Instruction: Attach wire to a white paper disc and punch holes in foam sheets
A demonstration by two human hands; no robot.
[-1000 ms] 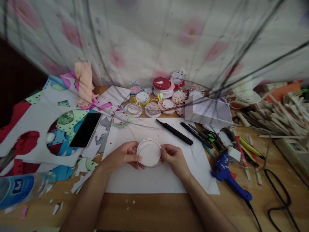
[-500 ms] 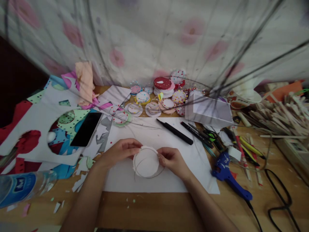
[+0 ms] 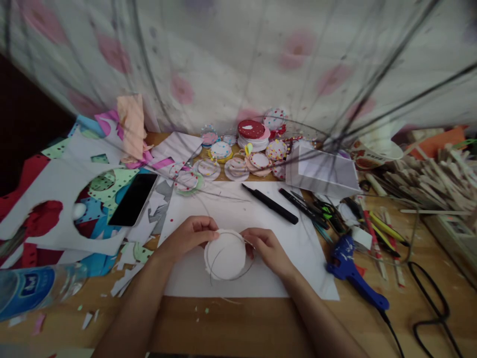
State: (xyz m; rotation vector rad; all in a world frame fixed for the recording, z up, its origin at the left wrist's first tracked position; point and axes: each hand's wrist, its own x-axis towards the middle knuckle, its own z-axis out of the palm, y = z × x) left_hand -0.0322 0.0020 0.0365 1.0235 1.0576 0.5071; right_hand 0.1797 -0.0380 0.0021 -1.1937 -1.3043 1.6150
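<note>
A round white disc (image 3: 224,256) is held a little above a white paper sheet (image 3: 186,283). My left hand (image 3: 194,232) pinches its upper left edge between thumb and fingers. A thin grey wire (image 3: 249,268) runs along the disc's rim and curls in loose loops over its face and past its right side. At the upper right edge, my right hand (image 3: 266,247) is closed in a pinch on the wire, close against the rim. The fingertips behind the disc are hidden.
A black pen (image 3: 270,202) lies beyond the hands. On the right are a blue glue gun (image 3: 345,263) and wooden sticks (image 3: 428,174). Paper scraps, a phone (image 3: 134,199) and a bottle (image 3: 37,288) lie left. Decorated discs (image 3: 236,169) and a white box (image 3: 324,171) stand behind.
The disc has come slightly down toward me and turned a little. Both hands keep their pinch, and the loose wire loops have shifted over its face.
</note>
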